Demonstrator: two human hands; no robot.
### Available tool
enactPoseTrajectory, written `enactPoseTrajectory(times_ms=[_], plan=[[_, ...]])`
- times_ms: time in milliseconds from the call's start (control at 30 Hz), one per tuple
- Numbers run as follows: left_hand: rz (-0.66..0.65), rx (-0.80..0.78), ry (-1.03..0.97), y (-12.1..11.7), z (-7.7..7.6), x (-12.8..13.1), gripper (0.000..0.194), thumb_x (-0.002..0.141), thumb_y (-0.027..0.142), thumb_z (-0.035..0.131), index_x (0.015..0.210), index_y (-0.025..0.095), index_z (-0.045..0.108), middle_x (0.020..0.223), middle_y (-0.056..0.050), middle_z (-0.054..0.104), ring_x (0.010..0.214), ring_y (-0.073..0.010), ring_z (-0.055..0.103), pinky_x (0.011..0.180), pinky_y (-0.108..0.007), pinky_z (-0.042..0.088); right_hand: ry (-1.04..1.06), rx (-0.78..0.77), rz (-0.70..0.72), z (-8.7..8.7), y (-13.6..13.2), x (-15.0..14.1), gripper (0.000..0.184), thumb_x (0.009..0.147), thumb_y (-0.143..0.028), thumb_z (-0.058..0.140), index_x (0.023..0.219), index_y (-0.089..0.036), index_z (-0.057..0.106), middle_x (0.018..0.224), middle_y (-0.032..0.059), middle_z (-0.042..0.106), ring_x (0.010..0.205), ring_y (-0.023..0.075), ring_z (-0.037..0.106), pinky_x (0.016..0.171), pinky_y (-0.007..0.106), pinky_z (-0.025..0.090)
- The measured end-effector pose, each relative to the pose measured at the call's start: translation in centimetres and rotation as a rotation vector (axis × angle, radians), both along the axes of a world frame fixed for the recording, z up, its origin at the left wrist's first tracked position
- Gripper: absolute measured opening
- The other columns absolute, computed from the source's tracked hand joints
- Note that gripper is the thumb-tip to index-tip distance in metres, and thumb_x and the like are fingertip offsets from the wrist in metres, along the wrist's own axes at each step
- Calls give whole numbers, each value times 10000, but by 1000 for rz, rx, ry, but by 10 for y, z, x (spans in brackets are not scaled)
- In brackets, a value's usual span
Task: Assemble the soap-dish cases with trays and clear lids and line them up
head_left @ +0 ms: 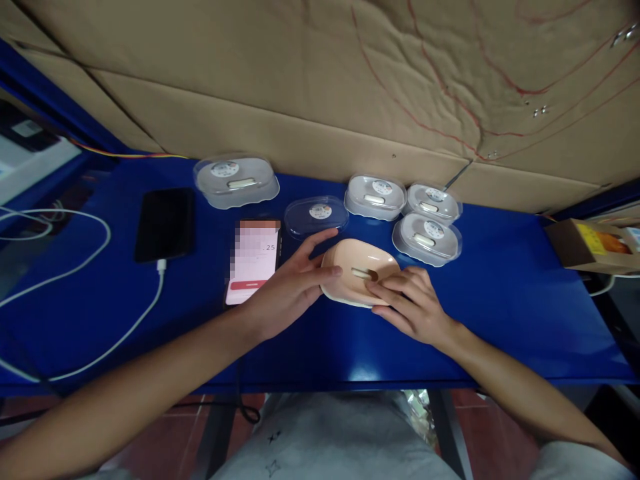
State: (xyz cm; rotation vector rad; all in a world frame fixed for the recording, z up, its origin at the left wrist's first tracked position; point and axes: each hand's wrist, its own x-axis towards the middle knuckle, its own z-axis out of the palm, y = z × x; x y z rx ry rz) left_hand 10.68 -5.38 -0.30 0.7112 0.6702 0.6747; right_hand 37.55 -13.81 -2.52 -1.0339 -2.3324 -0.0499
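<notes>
And the peach dish is held above the blue table, right between both hands! Its left end is gripped by the left hand, thumb laid over the rim; its near right rim is pinched by the right hand, fingers dipped inside. The long axis is set roughly left to right, matched by the small white bar inside, closest to the right fingertips; whether it's touched can't be told. Smooth, glossy, shallow, round-cornered walls are shown.
</notes>
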Motion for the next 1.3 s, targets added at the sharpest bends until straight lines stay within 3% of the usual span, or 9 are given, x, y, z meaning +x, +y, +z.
enactPoseTrajectory(times_ms=[200,333,433,600,800,900,1000,1167,1300], plan=[[19,-11,-26,-4,3,2,700,877,275,880,1488,405,564,1442,-21,690,1300,-250,657,982,-335,576,-92,-76,6,-1,5,-8,623,1084,-228,644,1664,-270,421,1345,100,760,1311,269,684,1090,461,499],[62,-82,43,-3,5,3,854,804,193,904,1541,359,504,1218,-26,754,1050,-212,730,856,-310,599,-85,-105,45,-6,7,-6,659,1086,-205,620,1693,-273,372,1391,114,735,1363,276,659,1137,483,519],[189,-71,55,8,13,-3,725,770,134,851,1431,285,593,1123,-16,771,933,-197,735,770,-296,605,13,-101,26,-5,10,-2,744,1070,-320,663,1720,-266,305,1545,178,609,1487,333,562,1172,545,527],[586,188,-55,37,42,-27,326,840,149,722,1124,309,713,1183,44,784,1272,-230,679,904,-299,600,107,-198,-89,-3,48,-11,673,1108,-290,544,1722,-289,268,1670,171,498,1572,325,474,1262,614,455],[642,263,-95,50,51,-38,247,849,179,735,1056,313,710,1262,36,784,1452,-284,581,998,-369,616,-135,-274,-19,-14,107,-48,654,1128,-341,483,1729,-195,271,1775,203,336,1676,352,278,1333,668,301],[622,244,-103,52,47,-36,217,858,194,761,1042,299,710,1261,26,790,1446,-279,592,1040,-387,608,-202,-256,-3,-13,93,-52,577,1124,-388,519,1662,-204,418,1679,195,495,1613,356,401,1318,689,294],[609,198,-145,50,44,-32,174,890,208,758,1051,265,728,1211,-19,811,1406,-287,633,1070,-415,608,-194,-195,64,-9,57,-40,439,1085,-448,621,1474,-245,619,1401,149,686,1449,334,576,1284,679,339],[554,109,-129,45,35,-24,181,936,235,764,1107,178,758,1196,-88,820,1309,-304,701,1079,-438,611,-61,-241,17,-8,17,-18,505,1009,-436,748,1442,-226,597,1470,187,593,1579,400,436,1221,664,446],[461,70,-63,45,20,-20,309,918,307,821,1188,172,756,1237,-103,812,1254,-300,729,1031,-420,621,47,-253,120,-4,10,-17,537,989,-323,716,1484,-220,536,1490,191,583,1507,353,537,1186,578,530]])
